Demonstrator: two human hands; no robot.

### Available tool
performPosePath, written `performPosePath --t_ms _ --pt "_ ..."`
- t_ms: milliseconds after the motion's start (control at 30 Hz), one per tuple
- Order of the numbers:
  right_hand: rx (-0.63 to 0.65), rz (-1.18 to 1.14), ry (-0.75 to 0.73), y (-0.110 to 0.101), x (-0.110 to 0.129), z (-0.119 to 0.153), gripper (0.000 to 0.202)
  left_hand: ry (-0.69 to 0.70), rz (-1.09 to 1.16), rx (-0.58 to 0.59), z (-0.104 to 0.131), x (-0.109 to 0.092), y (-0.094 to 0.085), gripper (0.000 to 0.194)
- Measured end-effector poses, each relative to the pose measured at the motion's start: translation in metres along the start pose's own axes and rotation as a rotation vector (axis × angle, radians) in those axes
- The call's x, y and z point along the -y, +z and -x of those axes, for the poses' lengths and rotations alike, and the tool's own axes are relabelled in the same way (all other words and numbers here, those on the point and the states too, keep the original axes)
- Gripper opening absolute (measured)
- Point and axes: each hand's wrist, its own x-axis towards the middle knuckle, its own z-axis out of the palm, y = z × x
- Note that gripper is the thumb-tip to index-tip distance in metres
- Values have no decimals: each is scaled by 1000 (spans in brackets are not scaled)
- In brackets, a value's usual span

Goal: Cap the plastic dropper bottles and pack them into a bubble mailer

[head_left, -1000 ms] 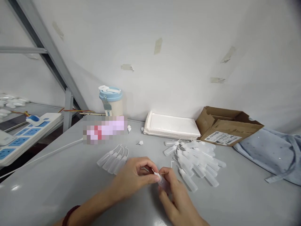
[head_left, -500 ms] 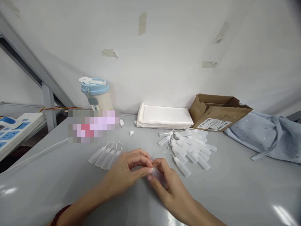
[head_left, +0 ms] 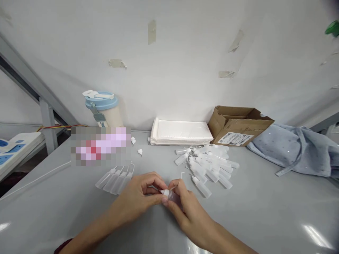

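Note:
My right hand [head_left: 189, 210] is closed around a small translucent squeeze bottle [head_left: 175, 198], lying on its side with its top toward the left. On the bottle's neck is a white cap [head_left: 166, 192], pinched between the thumb and fingers of my left hand [head_left: 141, 193]. Part of the bottle is hidden by my right fingers. Left of my hands, several similar bottles [head_left: 113, 181] with thin curved tubes lie in a row. To the right lies a loose pile of bottles [head_left: 212, 171], one of them [head_left: 201, 187] nearest my right hand.
Two small white tips [head_left: 140, 152] and a bent white tube [head_left: 182, 174] lie on the grey table. Behind are a stack of white packets [head_left: 182, 131], an open cardboard box [head_left: 238, 128], a blue cloth [head_left: 288, 151] and a blue-lidded cup [head_left: 102, 102]. A power strip [head_left: 18, 146] is at left.
My fingers have shifted on the bottle, so its white cap shows more plainly between them. The head view has turned slightly right. Both hands remain on the same bottle.

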Motion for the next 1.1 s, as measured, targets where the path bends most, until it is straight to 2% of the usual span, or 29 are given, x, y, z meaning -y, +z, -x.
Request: performPosePath --t_ms 133,267,433,600,767,900,1000,1100 --pt "-17 100 -33 0 -3 -1 10 -73 22 2 -2 2 -3 18" --pt "-68 246 -84 0 -9 -2 12 -151 -91 0 -1 -2 -3 24" --pt "-78 374 -158 -1 -12 -2 14 -105 -221 -20 3 -5 1 21" --pt "-131 631 -373 1 -20 -6 16 43 -410 -76 2 -2 3 16" --pt "-138 690 -416 4 -24 -9 13 -52 -278 -35 2 -4 0 23" --pt "-82 552 -343 4 -19 -7 13 -87 -232 -17 3 -3 1 21" --pt "3 323 -157 0 -14 -5 12 42 -280 -46 4 1 3 11" --pt "-2 209 -60 -4 -10 -4 11 195 -306 -46 5 2 4 10"
